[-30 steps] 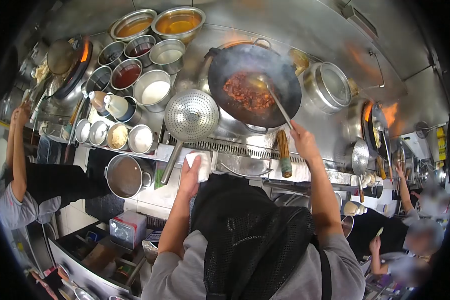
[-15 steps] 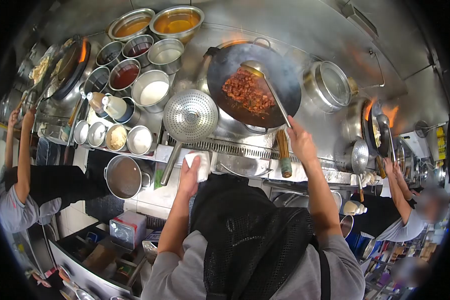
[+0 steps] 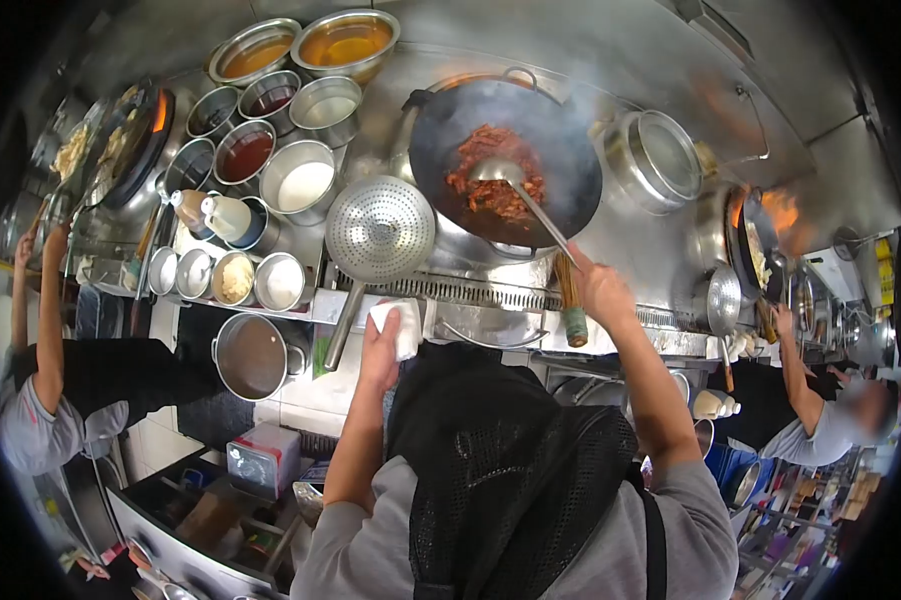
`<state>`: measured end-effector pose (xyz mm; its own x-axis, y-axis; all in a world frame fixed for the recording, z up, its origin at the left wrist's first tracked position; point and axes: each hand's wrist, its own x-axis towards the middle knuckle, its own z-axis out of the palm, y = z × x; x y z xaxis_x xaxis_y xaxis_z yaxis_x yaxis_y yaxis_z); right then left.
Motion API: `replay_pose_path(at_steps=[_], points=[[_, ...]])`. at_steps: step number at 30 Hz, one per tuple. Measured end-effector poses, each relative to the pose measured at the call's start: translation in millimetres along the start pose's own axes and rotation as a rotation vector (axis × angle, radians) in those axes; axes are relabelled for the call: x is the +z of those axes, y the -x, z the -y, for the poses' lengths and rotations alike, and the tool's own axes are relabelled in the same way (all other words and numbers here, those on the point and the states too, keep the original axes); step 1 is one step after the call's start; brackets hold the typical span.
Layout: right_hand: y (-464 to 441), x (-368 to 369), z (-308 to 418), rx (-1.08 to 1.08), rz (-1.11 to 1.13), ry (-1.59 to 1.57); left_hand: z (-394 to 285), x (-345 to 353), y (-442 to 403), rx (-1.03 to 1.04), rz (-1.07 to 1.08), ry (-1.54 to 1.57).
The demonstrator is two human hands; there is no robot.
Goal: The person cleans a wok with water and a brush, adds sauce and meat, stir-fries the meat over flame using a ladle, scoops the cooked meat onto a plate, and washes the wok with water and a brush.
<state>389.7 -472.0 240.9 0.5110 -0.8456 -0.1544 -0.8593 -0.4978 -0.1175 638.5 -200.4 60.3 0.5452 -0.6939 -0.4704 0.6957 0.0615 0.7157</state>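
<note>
1. Right hand (image 3: 602, 292): fingers closed round the ladle (image 3: 499, 171) handle; a loose grip could drop it.
2. Ladle: bowl on the food (image 3: 484, 146), inside the wok (image 3: 438, 150); a hard push could spill pieces.
3. Food: in hazy wok; resting too long could scorch it.
4. Left hand (image 3: 378, 356): fingers gripping white cloth (image 3: 406, 331), near strainer (image 3: 380, 230); careless swing could knock it.

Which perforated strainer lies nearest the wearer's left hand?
The large strainer beside the wok, near the left hand; the smaller strainer lies beyond the right hand.
</note>
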Motion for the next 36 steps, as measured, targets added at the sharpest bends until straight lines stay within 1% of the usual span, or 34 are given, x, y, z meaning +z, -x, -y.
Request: replay_pose_path(at_steps=[2,3,4,5,7,8,10,12,14,16,18,20,21,25,27,28,30,31,33,34,36], points=[[-8,9,-15,-0.005,0.020,0.040,-1,4,-1,0.001,0.002,-0.009],[-17,7,-37,-0.087,-0.013,-0.110,-1,6,-1,0.002,-0.005,-0.015],[-19,1,-42,-0.165,-0.040,-0.263,-4,8,1,0.001,-0.009,-0.016],[-14,-1,-44,-0.163,-0.035,-0.266,-8,9,4,-0.016,-0.001,-0.002],[3,-29,-22,-0.126,-0.087,-0.216,-8,9,4,-0.034,0.006,0.015],[11,-24,-16,-0.125,-0.081,-0.213,-6,7,3,-0.027,0.004,0.024],[20,-16,-7,0.010,0.013,-0.090,0,5,-1,-0.014,0.005,0.034],[13,5,-18,0.015,0.023,-0.109,5,3,-2,0.013,-0.010,0.027],[2,6,-30,0.011,0.033,-0.126,4,5,-2,0.011,0.003,0.023],[-3,-9,-31,-0.218,-0.158,-0.405,1,6,0,-0.001,0.021,0.006],[2,-14,-17,-0.175,-0.177,-0.388,0,10,-1,-0.035,0.000,0.004],[6,-15,2,0.014,-0.098,-0.380,-2,15,1,-0.036,-0.006,0.020],[5,-6,7,0.050,-0.029,-0.191,-4,18,1,-0.037,-0.012,0.036],[-18,25,-23,-0.017,-0.005,-0.218,-6,27,-1,0.000,-0.007,-0.008],[-31,31,-41,-0.294,-0.246,-0.447,-13,30,2,-0.116,0.102,0.021],[-30,21,-26,-0.298,-0.247,-0.450,-18,39,3,-0.112,0.099,0.020],[-30,6,4,-0.023,-0.186,-0.347,-21,68,-4,-0.249,0.118,0.081],[-36,16,8,-0.025,-0.187,-0.348,-15,80,-14,-0.269,0.150,0.159],[-48,40,6,0.062,0.039,-0.068,-8,108,-35,-0.326,0.217,0.260],[-44,32,4,0.064,0.032,-0.067,-9,127,-42,-0.378,0.169,0.244],[-33,11,-12,-0.117,0.046,-0.283,-4,156,-64,-0.428,0.180,0.152]])
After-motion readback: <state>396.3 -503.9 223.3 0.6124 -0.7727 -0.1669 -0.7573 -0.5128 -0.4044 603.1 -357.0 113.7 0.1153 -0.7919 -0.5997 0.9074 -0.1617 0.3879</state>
